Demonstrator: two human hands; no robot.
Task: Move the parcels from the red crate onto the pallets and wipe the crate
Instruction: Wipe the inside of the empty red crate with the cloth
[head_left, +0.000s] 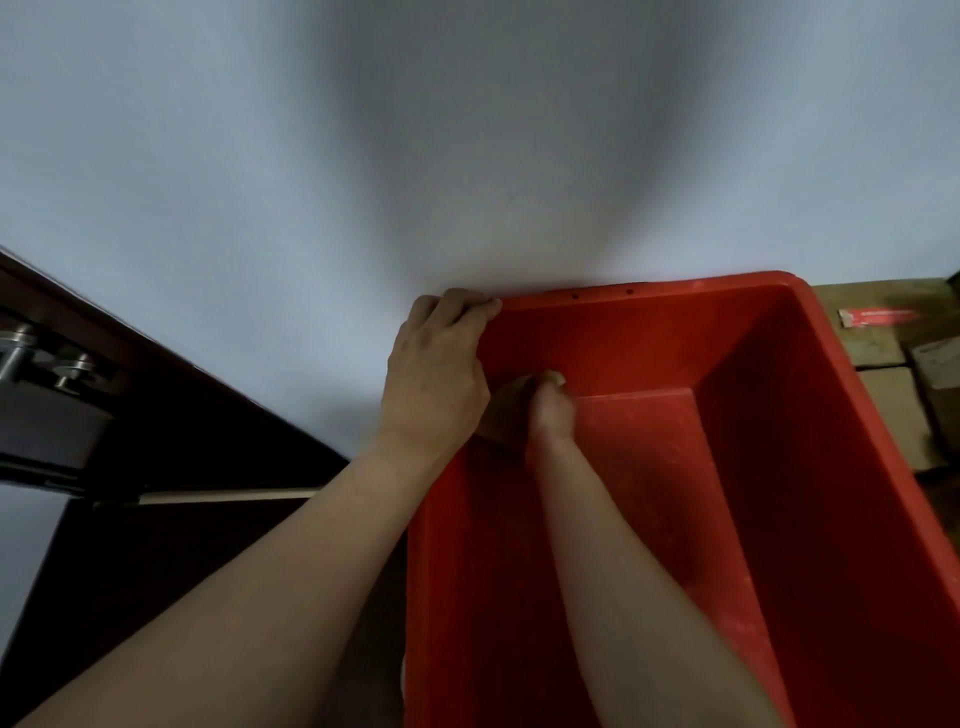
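looks down into the red crate (805, 493), set at the near right with its far side hard against a pale wall (260, 156). grips the far left corner of the crate's rim with the left hand (436, 379), fingers (467, 304) curled over the edge and the forearm coming in from the near left. reaches deep inside with the right hand (551, 410), down at the far left corner where the floor meets the walls, fingers bunched and pointing down, partly hidden behind the left hand. shows a small pale patch at those fingertips; cannot tell whether cloth or only knuckles, so cannot tell whether pinching anything. shows a crate floor marked with whitish scuffs and dust, plainest along its middle and right. just right of the crate, past its far right corner, a pallet (878, 405) of rough wooden planks, with a red-and-white strip (875, 317) lying flat on the far plank. at the right edge, on the pallet, a brown cardboard parcel (937, 364), cut off by the frame. on the left, well apart from the crate, a dark wooden frame (171, 395) slanting from far left toward the near middle, with shiny metal fittings (21, 353) at the left edge and a pale slat (228, 496) lying level below, pointing toward the crate's left wall.
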